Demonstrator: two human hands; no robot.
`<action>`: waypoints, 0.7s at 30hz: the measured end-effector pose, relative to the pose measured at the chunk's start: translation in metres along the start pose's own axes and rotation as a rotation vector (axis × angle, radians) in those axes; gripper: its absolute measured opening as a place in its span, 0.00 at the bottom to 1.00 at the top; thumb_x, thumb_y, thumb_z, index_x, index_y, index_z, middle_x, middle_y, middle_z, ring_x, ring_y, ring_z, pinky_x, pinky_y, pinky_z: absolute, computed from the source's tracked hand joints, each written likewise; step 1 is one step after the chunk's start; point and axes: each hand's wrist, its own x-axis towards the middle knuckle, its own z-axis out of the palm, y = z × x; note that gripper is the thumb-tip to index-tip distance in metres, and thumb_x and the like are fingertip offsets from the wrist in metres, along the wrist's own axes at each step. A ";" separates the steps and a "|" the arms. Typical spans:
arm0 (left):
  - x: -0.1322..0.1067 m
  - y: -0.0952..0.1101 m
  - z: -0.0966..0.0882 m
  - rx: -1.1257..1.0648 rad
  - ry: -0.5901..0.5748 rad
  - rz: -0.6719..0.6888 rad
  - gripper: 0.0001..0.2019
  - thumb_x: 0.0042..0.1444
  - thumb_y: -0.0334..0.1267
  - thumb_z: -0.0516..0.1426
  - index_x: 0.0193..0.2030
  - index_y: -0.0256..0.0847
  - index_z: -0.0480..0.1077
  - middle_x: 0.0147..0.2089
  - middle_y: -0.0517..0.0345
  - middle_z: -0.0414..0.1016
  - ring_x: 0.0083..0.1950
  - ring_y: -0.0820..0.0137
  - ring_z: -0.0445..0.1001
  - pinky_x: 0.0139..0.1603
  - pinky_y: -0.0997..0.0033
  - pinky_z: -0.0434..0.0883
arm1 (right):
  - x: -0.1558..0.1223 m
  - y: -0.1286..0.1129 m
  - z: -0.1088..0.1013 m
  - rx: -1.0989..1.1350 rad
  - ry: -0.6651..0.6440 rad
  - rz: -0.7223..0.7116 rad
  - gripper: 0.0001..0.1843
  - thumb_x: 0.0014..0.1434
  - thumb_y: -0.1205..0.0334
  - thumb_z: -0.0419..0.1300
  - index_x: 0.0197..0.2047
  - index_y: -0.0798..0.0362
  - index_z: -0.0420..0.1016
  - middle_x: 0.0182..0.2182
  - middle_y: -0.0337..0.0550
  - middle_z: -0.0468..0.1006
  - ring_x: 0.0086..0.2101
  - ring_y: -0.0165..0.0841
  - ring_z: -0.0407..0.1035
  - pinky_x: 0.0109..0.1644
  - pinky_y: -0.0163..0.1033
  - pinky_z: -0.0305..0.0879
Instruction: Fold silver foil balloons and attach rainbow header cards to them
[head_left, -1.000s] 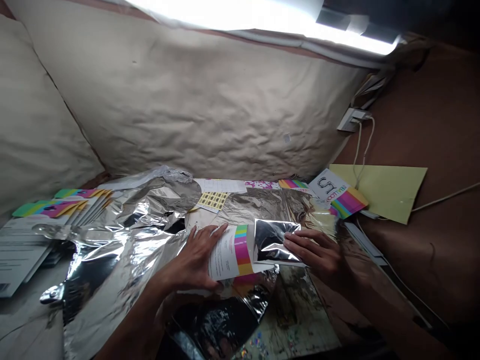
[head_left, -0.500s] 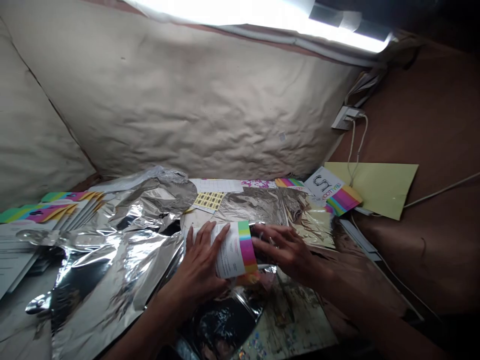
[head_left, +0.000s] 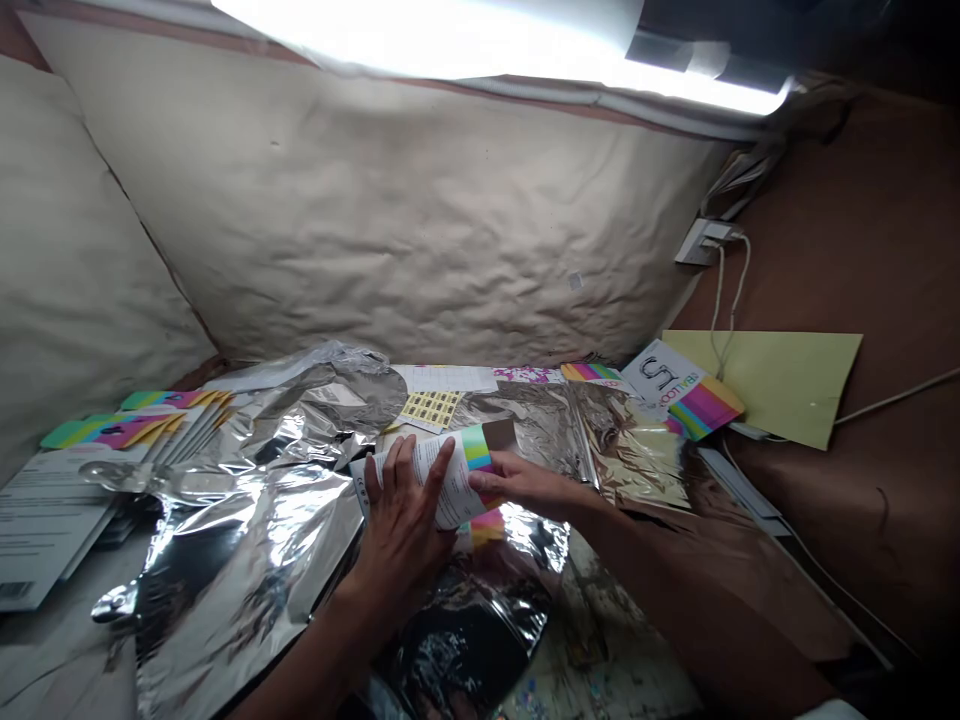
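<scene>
1. The left hand (head_left: 401, 535) comes up from the bottom of the view, and its grip is clenched around the lower part of a rolled printed card (head_left: 424, 475), with the fingers spread across the white text panel and the thumb out of sight behind the curve.
2. The right hand (head_left: 525, 483) reaches in from the right, with its fingers lying almost straight along the card's right end. You cannot tell whether this grip is clamping the card or only resting on it.
3. The card is held in the air between the hands, tilted, just above crumpled silver foil (head_left: 480, 610). A rainbow band (head_left: 478, 455) runs across its right end, and a dark grey flap (head_left: 499, 436) sticks up behind that band.
4. The foil spreads widely under and beside the hands, over a mottled board (head_left: 630, 660) scattered with glittery specks.
5. To the left lie a fanned stack of rainbow-edged cards (head_left: 157, 415), a printed leaflet (head_left: 52, 520) and a clear plastic strip (head_left: 150, 480).
6. Beyond the hands are a yellow sticker sheet (head_left: 431, 408) and a logo card (head_left: 660, 375), which overlaps pale yellow paper (head_left: 780, 385).
7. Above, a cream backdrop (head_left: 375, 250) hangs below a bright lamp (head_left: 487, 30), and white cables (head_left: 718, 300) drop from a wall socket (head_left: 701, 242).
</scene>
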 end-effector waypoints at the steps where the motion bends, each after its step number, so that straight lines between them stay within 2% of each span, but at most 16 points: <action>1: 0.000 -0.001 -0.001 0.007 0.010 -0.011 0.48 0.49 0.44 0.64 0.74 0.44 0.46 0.72 0.34 0.43 0.72 0.41 0.44 0.67 0.34 0.38 | 0.004 -0.003 -0.002 -0.034 -0.048 0.007 0.30 0.56 0.37 0.62 0.45 0.57 0.76 0.38 0.44 0.78 0.40 0.36 0.72 0.48 0.42 0.69; 3: 0.001 -0.002 -0.004 0.016 0.033 -0.042 0.48 0.50 0.45 0.64 0.74 0.44 0.45 0.72 0.34 0.41 0.72 0.41 0.44 0.67 0.33 0.38 | 0.008 -0.007 -0.004 -0.166 -0.046 -0.025 0.28 0.56 0.39 0.62 0.44 0.57 0.76 0.37 0.44 0.77 0.39 0.37 0.72 0.46 0.42 0.70; 4: 0.001 -0.001 -0.005 0.017 0.052 -0.062 0.48 0.51 0.46 0.64 0.74 0.43 0.43 0.72 0.33 0.40 0.72 0.41 0.43 0.67 0.32 0.38 | 0.007 -0.009 -0.002 -0.271 0.044 -0.085 0.26 0.57 0.41 0.63 0.46 0.56 0.76 0.39 0.45 0.77 0.41 0.38 0.72 0.48 0.43 0.70; 6: 0.001 0.001 -0.008 0.018 0.121 -0.126 0.51 0.52 0.50 0.63 0.75 0.41 0.37 0.72 0.31 0.37 0.72 0.39 0.42 0.66 0.30 0.38 | 0.003 -0.008 0.007 -0.515 0.391 -0.279 0.27 0.57 0.47 0.66 0.55 0.52 0.71 0.49 0.49 0.75 0.50 0.43 0.69 0.56 0.48 0.67; 8: -0.001 0.005 -0.008 0.007 0.181 -0.182 0.55 0.51 0.55 0.62 0.75 0.40 0.31 0.73 0.29 0.34 0.72 0.37 0.40 0.65 0.29 0.38 | -0.002 -0.001 0.018 -0.656 0.767 -0.452 0.42 0.55 0.51 0.68 0.68 0.49 0.57 0.62 0.55 0.63 0.62 0.47 0.59 0.64 0.54 0.59; 9: -0.002 0.007 -0.008 -0.005 0.187 -0.190 0.58 0.50 0.57 0.62 0.75 0.39 0.29 0.73 0.28 0.32 0.72 0.36 0.40 0.65 0.29 0.38 | -0.004 0.004 0.022 -0.644 0.871 -0.491 0.50 0.54 0.51 0.69 0.72 0.48 0.46 0.67 0.56 0.56 0.64 0.48 0.54 0.66 0.55 0.57; 10: -0.003 0.009 -0.007 -0.020 0.182 -0.190 0.60 0.49 0.59 0.62 0.75 0.39 0.28 0.73 0.27 0.32 0.72 0.36 0.39 0.65 0.29 0.38 | -0.005 0.009 0.025 -0.577 0.898 -0.497 0.56 0.54 0.51 0.69 0.74 0.48 0.36 0.68 0.58 0.52 0.65 0.48 0.54 0.65 0.55 0.59; 11: -0.004 0.010 -0.006 -0.038 0.169 -0.182 0.62 0.47 0.62 0.63 0.75 0.39 0.27 0.73 0.26 0.32 0.72 0.36 0.40 0.66 0.29 0.38 | -0.006 0.015 0.025 -0.477 0.869 -0.481 0.59 0.55 0.50 0.68 0.74 0.48 0.28 0.69 0.59 0.52 0.64 0.48 0.57 0.63 0.55 0.62; 12: -0.005 0.011 -0.005 -0.059 0.163 -0.175 0.63 0.46 0.64 0.63 0.74 0.39 0.26 0.72 0.26 0.35 0.72 0.36 0.41 0.66 0.29 0.39 | -0.005 0.020 0.023 -0.373 0.820 -0.457 0.61 0.57 0.50 0.67 0.74 0.48 0.23 0.68 0.60 0.54 0.62 0.47 0.61 0.61 0.53 0.66; 14: -0.006 0.011 -0.004 -0.130 0.166 -0.166 0.65 0.43 0.66 0.63 0.75 0.41 0.28 0.70 0.28 0.45 0.70 0.36 0.48 0.65 0.29 0.42 | -0.005 0.027 0.014 -0.221 0.759 -0.419 0.60 0.60 0.50 0.64 0.73 0.50 0.18 0.64 0.60 0.62 0.58 0.44 0.67 0.59 0.51 0.68; 16: -0.004 0.009 -0.008 -0.317 0.130 -0.172 0.62 0.44 0.65 0.64 0.75 0.44 0.31 0.65 0.34 0.58 0.64 0.41 0.61 0.63 0.33 0.54 | -0.008 0.028 0.001 -0.150 0.748 -0.377 0.60 0.60 0.51 0.64 0.73 0.52 0.19 0.61 0.58 0.67 0.57 0.44 0.68 0.60 0.52 0.67; 18: 0.000 0.005 -0.015 -0.647 0.033 -0.231 0.54 0.51 0.60 0.62 0.74 0.47 0.34 0.57 0.42 0.69 0.54 0.51 0.73 0.54 0.46 0.69 | -0.015 0.023 -0.010 -0.092 0.706 -0.326 0.60 0.57 0.52 0.67 0.74 0.53 0.25 0.59 0.57 0.70 0.56 0.44 0.70 0.59 0.51 0.68; 20: 0.005 0.000 -0.023 -1.048 -0.083 -0.336 0.46 0.58 0.54 0.59 0.74 0.50 0.34 0.49 0.49 0.75 0.44 0.59 0.78 0.44 0.57 0.75 | -0.023 0.013 -0.015 -0.054 0.613 -0.273 0.59 0.53 0.55 0.70 0.74 0.52 0.33 0.58 0.56 0.72 0.53 0.45 0.72 0.56 0.49 0.71; 21: 0.007 -0.002 -0.027 -1.230 -0.143 -0.377 0.44 0.60 0.52 0.59 0.73 0.50 0.36 0.47 0.51 0.76 0.41 0.61 0.78 0.42 0.60 0.75 | -0.026 0.007 -0.014 -0.059 0.566 -0.252 0.60 0.51 0.56 0.71 0.74 0.50 0.36 0.58 0.56 0.72 0.52 0.45 0.73 0.54 0.48 0.72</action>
